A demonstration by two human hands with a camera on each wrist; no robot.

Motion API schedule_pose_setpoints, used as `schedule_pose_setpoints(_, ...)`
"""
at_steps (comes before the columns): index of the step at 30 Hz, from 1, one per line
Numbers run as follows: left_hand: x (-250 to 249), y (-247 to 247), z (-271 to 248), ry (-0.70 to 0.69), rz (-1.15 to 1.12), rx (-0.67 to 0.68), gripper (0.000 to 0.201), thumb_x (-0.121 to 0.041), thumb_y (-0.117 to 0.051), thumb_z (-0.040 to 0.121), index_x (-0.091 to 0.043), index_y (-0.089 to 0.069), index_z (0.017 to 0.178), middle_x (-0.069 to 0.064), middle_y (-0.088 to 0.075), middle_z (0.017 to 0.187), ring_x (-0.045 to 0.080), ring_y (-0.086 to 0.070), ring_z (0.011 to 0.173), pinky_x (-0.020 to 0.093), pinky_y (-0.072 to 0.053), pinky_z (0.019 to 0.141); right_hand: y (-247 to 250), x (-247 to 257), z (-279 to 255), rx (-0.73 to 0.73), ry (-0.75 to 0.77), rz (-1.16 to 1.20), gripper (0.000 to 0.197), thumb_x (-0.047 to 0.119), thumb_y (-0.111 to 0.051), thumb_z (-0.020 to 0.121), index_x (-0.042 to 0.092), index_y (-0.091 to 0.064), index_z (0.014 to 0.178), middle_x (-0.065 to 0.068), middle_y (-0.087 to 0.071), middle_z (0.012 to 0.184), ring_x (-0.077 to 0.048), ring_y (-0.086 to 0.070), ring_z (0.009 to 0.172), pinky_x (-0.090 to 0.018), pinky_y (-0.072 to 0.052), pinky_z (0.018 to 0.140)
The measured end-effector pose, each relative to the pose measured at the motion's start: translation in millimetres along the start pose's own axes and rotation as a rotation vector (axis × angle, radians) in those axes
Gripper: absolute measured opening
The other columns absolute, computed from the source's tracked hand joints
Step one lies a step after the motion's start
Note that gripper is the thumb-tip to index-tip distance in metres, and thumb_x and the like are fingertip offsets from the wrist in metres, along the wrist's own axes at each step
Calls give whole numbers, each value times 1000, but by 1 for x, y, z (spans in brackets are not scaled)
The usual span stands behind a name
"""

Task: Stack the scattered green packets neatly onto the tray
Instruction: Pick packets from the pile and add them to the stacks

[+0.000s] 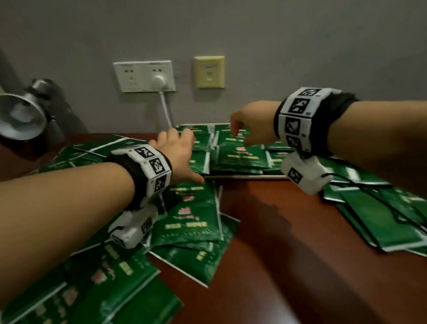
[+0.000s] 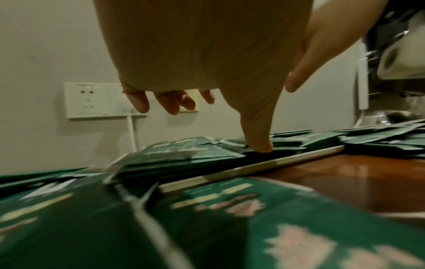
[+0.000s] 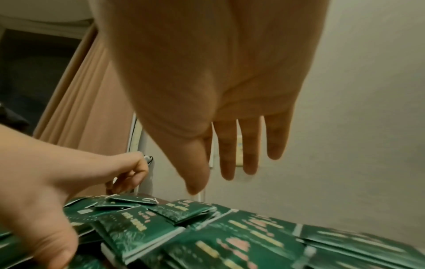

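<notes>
nothing really readable here tbh. The green packets (image 1: 193, 214) have yellow and pink print but it's way too blurry, and the wristbands (image 1: 154, 166) just carry black-and-white square marker codes.

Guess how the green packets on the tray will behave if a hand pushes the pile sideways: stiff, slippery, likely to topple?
The green packets look flat, thin and glossy, so they would probably slide over each other rather than move as a block. The pile on the tray already sits fanned and uneven, so a push likely spills some over its low rim. They seem light; the left hand could shift several at once.
</notes>
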State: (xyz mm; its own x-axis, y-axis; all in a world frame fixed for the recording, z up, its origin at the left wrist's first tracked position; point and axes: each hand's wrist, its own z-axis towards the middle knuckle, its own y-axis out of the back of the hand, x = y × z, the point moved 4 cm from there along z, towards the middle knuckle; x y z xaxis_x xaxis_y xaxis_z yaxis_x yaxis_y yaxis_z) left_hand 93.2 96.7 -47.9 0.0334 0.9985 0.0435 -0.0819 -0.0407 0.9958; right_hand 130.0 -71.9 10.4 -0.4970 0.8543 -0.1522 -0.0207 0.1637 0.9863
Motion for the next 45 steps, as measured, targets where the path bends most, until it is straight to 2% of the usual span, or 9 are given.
schedule_pose_setpoints(10, -213, -16, -97, -475, -80, 235, 66, -46, -75, 76, -18, -43, 127, 10, -44, 123, 29, -44, 118, 34, -41, 95, -85, -125, -256, 314, -464, -13, 63, 44, -69, 83, 14, -51, 134, -7, -61, 120, -25, -58, 107, -24, -41, 78)
schedule_pose_setpoints(13, -267, -28, -122, -563, -112, 271, 73, -40, -75, 78, -21, -38, 138, 11, -40, 132, 31, -43, 124, 35, -41, 99, -107, -152, -305, 316, -601, 31, 76, 51, -71, 79, 8, -47, 136, -13, -57, 132, -28, -56, 118, -29, -45, 88)
schedule_pose_setpoints(17, -312, -34, -137, -601, -65, 303, 89, -43, -73, 80, -24, -22, 151, 11, -31, 148, 33, -40, 132, 38, -40, 105, -131, -161, -336, 327, -603, 68, 65, 53, -73, 76, 12, -57, 124, -11, -65, 120, -28, -62, 108, -29, -48, 83)
schedule_pose_setpoints(20, -325, -34, -134, -555, 16, 349, 96, -54, -71, 78, -26, -18, 153, 10, -28, 153, 36, -34, 136, 42, -35, 108, -145, -160, -337, 238, -536, 19, 48, 58, -69, 73, 20, -58, 100, -5, -69, 98, -27, -65, 87, -28, -51, 70)
schedule_pose_setpoints(28, -324, -33, -135, -489, -14, 351, 98, -56, -73, 75, -22, -22, 152, 7, -33, 151, 32, -34, 137, 42, -34, 109, -141, -146, -329, 202, -559, -30, 38, 34, -57, 86, 12, -45, 115, 0, -43, 71, -24, -51, 71, -29, -38, 53)
schedule_pose_setpoints(34, -319, -33, -137, -483, -82, 291, 90, -54, -75, 74, -13, -36, 144, 9, -44, 144, 31, -44, 130, 39, -40, 106, -129, -131, -325, 76, -534, 26, 15, 29, -51, 90, 16, -50, 99, -1, -51, 79, -25, -51, 75, -29, -39, 59)
schedule_pose_setpoints(37, -316, -31, -139, -499, -43, 248, 79, -57, -73, 74, -13, -46, 134, 10, -50, 134, 32, -49, 123, 39, -44, 101, -124, -120, -322, 8, -521, 203, 23, 29, -54, 88, 19, -56, 109, -3, -63, 101, -26, -57, 90, -28, -46, 71)
schedule_pose_setpoints(42, -304, -27, -144, -553, 83, 179, 58, -56, -63, 84, -13, -55, 122, 8, -56, 122, 30, -50, 114, 38, -45, 88, -109, -107, -324, -121, -533, 587, 33, 33, -56, 90, 21, -59, 121, -4, -62, 124, -21, -61, 101, -28, -47, 83)
schedule_pose_setpoints(45, -285, -24, -149, -599, 124, 152, 46, -50, -59, 88, -14, -57, 117, 4, -53, 124, 28, -44, 117, 42, -46, 90, -108, -105, -325, -133, -594, 751, 47, 33, -54, 93, 17, -51, 137, -3, -66, 115, -19, -63, 97, -30, -50, 87)
